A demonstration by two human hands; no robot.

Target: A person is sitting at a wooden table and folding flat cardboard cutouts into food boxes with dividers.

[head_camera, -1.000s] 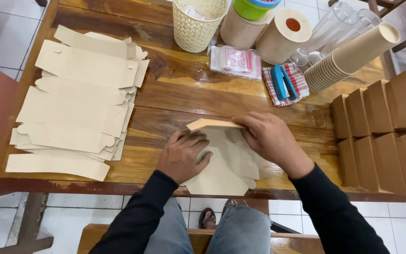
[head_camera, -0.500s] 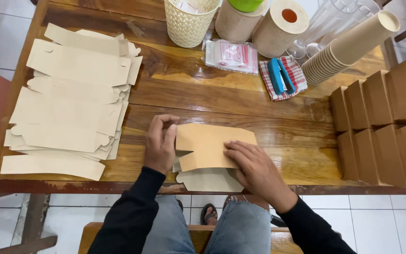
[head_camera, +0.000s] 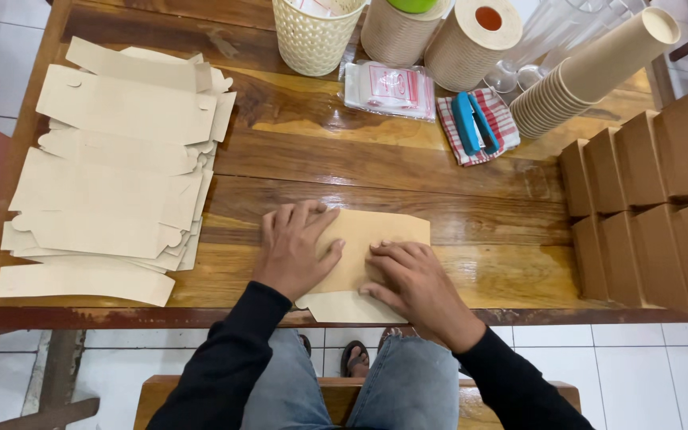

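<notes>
A flat tan cardboard box blank (head_camera: 364,239) lies at the near edge of the wooden table (head_camera: 376,159), folded over on itself. My left hand (head_camera: 295,248) presses flat on its left side with fingers spread. My right hand (head_camera: 408,279) presses on its lower right part, fingers bent and pointing left. A lower flap of the blank hangs slightly over the table's front edge. Both forearms are in black sleeves.
A loose pile of flat box blanks (head_camera: 117,159) covers the table's left. Assembled brown boxes (head_camera: 650,207) line the right edge. At the back stand a woven basket (head_camera: 312,36), paper rolls (head_camera: 471,36), stacked paper cups (head_camera: 591,72), a plastic packet (head_camera: 388,87) and a blue stapler (head_camera: 471,123) on a checked cloth.
The blank has been folded and laid flat. Both hands shifted from lifting and bending a flap to pressing down on the folded card side by side.
</notes>
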